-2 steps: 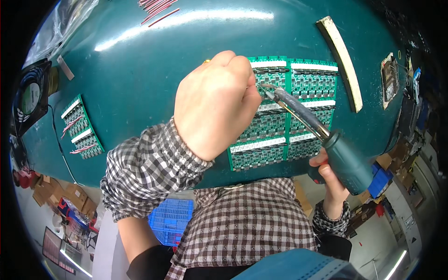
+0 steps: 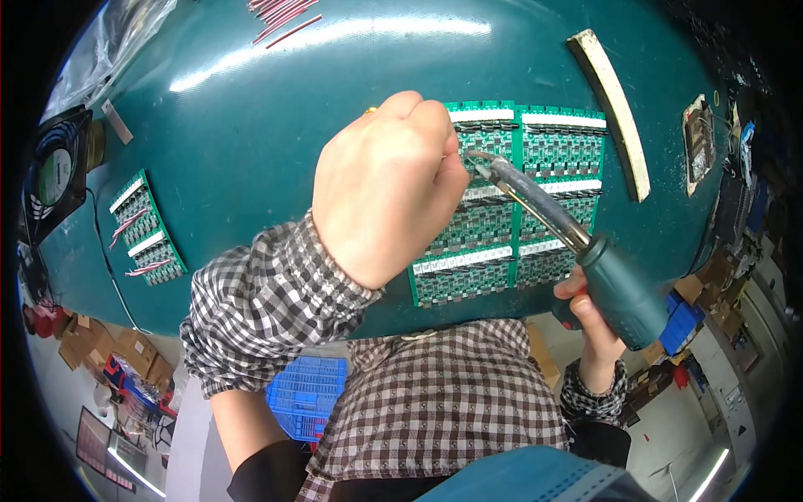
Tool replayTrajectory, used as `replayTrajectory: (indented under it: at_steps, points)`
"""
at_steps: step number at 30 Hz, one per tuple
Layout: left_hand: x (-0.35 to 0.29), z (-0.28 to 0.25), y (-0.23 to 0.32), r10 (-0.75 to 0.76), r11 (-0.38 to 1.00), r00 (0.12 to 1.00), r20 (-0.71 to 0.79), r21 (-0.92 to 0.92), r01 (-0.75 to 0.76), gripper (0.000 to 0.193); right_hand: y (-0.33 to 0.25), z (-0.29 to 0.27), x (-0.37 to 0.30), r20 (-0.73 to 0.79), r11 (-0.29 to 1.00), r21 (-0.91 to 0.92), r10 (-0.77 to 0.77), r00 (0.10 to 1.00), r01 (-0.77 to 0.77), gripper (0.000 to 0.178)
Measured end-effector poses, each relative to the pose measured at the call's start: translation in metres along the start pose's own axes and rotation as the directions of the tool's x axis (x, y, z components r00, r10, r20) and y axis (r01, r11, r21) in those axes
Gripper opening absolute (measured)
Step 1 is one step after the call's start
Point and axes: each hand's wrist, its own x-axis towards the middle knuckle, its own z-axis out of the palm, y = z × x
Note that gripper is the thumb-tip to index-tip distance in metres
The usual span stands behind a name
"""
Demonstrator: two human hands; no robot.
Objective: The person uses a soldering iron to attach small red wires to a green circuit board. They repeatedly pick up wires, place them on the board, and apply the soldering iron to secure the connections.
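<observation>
My right hand [image 2: 595,322] grips a soldering gun [image 2: 623,289] with a dark green body and a long metal barrel. Its bent tip points left and reaches over the green circuit boards [image 2: 556,151], close to my left fingers. My left hand [image 2: 389,184] is closed above the left side of those boards, its back turned up and its fingertips hidden. Whatever it pinches, if anything, I cannot make out. The boards lie joined in a panel, with rows of white strips and small dark parts. My left hand covers part of the panel.
A smaller board piece [image 2: 149,226] with red and white wires lies at left, near a black fan [image 2: 57,167]. Cut red wires [image 2: 284,17] lie at the far edge. A pale curved strip [image 2: 615,113] lies right of the panel. A blue crate [image 2: 305,393] stands below the table [image 2: 226,125].
</observation>
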Motion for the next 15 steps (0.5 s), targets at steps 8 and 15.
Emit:
replayTrajectory:
  at_steps: [8, 15]
  points:
    - [0.0006, -0.0003, 0.0005, -0.013, 1.0, 1.0, 0.016, -0.002, 0.013, 0.01, -0.0041, 0.0056, 0.0025, -0.054, 1.0, -0.01, -0.007, 0.999, 0.006, 0.051]
    - [0.001, -0.0011, 0.0022, -0.025, 0.999, 0.999, 0.039, 0.034, 0.024, 0.01, -0.0055, 0.007, 0.0047, -0.063, 0.998, -0.047, -0.052, 0.997, 0.049, 0.04]
